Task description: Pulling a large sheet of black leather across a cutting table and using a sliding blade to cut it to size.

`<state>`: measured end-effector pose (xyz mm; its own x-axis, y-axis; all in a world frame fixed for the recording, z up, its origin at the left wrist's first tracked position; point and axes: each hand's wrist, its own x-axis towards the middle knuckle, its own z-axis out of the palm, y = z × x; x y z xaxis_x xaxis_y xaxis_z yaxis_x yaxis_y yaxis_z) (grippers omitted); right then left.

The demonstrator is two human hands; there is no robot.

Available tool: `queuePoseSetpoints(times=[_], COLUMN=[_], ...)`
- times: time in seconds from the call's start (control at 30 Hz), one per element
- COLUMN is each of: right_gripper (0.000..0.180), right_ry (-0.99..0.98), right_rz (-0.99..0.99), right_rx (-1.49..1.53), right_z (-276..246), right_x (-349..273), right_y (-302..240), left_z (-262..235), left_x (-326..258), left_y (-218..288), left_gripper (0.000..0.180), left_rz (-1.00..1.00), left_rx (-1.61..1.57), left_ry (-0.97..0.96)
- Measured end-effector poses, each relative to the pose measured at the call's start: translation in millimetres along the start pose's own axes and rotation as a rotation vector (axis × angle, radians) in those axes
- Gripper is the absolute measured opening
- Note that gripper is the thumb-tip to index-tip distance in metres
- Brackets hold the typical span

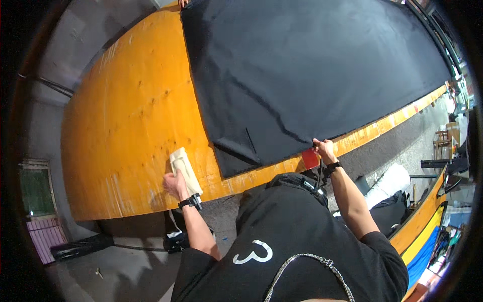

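A large black sheet of fabric (312, 75) lies over an orange-brown wooden tabletop (126, 116), with creases and a folded flap near its front left corner. At the table's front edge my left hand (176, 185) is closed around a long cream-coloured block-like piece (184, 168), whose exact kind I cannot make out. To the right, my right hand (324, 149) pinches the front edge of the black fabric. A flat red piece (311, 158) sits just left of those fingers, against the table edge; whether the hand touches it is unclear.
Another person's hand (183, 3) is at the far left corner of the fabric. Dark rails (437, 35) run along the far right end. A white roll (392, 182) and a wooden board (415, 216) stand on my right. A black wrapped bundle (83, 247) lies on the floor at left.
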<state>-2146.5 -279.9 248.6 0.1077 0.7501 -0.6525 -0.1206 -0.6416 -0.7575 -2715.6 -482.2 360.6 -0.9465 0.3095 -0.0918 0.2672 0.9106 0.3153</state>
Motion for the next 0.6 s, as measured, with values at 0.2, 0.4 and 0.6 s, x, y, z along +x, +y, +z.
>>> queuePoseSetpoints(times=[0.2, 0.4, 0.6], right_gripper=[0.073, 0.026, 0.022], right_ry=[0.146, 0.118, 0.117], right_rz=[0.043, -0.013, 0.017], right_rx=[-0.031, -0.055, 0.008], right_z=[2, 27, 13], right_x=[-3, -24, -17], right_y=[-10, -30, -28], left_z=[47, 114, 107], left_x=[-54, -56, -41], left_y=[94, 154, 159], left_gripper=[0.056, 0.081, 0.08], left_rz=[0.313, 0.292, 0.252], left_rx=[-0.371, -0.138, 0.172], left_ry=[-0.439, -0.654, -0.812])
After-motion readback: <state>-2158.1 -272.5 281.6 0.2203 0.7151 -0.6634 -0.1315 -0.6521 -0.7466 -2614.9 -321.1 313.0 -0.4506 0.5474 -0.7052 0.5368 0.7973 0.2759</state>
